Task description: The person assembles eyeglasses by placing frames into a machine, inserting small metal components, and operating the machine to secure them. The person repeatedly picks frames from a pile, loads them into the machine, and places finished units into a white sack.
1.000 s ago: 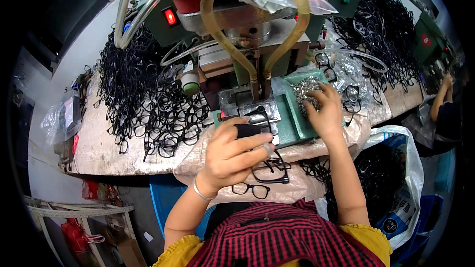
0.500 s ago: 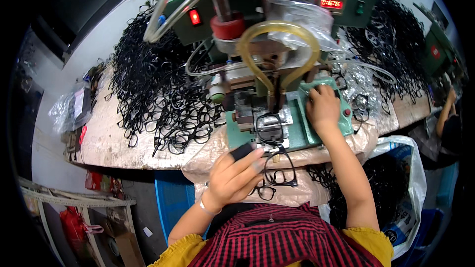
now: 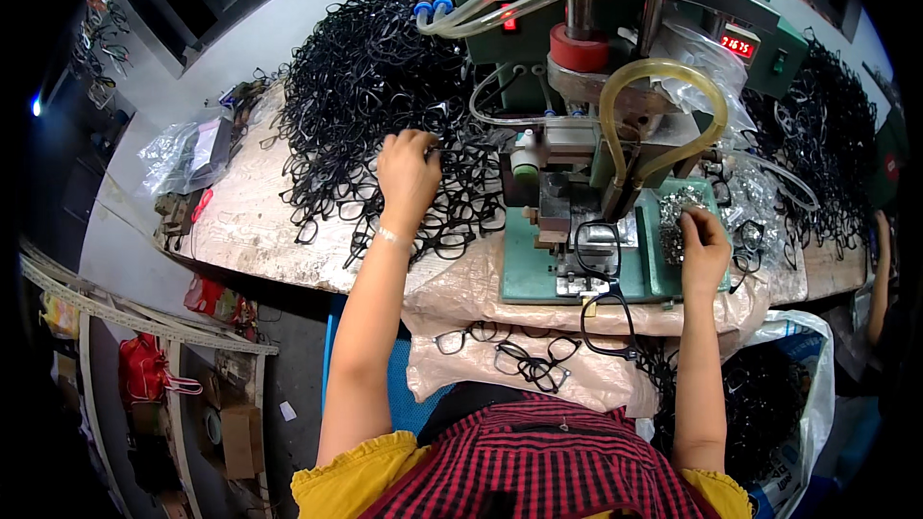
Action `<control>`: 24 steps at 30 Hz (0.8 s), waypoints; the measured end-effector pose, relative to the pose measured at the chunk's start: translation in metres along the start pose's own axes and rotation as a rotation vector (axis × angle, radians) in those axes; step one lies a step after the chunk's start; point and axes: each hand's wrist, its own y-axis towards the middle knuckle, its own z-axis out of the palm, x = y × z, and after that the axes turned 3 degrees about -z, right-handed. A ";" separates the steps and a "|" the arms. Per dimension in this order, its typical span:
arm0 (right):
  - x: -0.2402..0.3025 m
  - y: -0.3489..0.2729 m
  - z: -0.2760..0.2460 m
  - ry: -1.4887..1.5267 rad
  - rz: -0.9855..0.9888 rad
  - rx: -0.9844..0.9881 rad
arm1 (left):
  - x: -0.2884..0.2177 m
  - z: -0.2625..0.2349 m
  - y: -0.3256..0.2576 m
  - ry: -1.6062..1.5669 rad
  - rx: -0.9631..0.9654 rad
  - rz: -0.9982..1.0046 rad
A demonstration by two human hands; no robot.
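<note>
At the edge of a big pile of black eyeglass frames (image 3: 370, 77), my left hand (image 3: 409, 176) has its fingers curled down among the frames. Whether one is caught in them is hidden. My right hand (image 3: 707, 248) is over the green tray (image 3: 663, 281) beside small shiny metal parts (image 3: 679, 210), thumb and fingers pinched together; anything between them is too small to name. Between my hands, a black eyeglass frame (image 3: 610, 325) hangs at the front of the green bench press (image 3: 577, 216), one rim on the metal fixture and the other over the front edge.
Several loose eyeglass frames (image 3: 534, 365) lie on the brown paper (image 3: 437, 351) before me. A white sack (image 3: 817, 365) holding dark frames stands at lower right. Another frame pile (image 3: 817, 135) rises behind the press. Clear hoses (image 3: 519, 0) loop above it.
My left hand has moved from the frame at the press to the pile on the left. My right hand has drawn back toward me in the tray, exposing the metal parts. The view has shifted left.
</note>
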 end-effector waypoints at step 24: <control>0.096 -0.029 0.047 0.366 -0.134 0.131 | -0.010 0.012 -0.083 -1.035 0.234 -0.749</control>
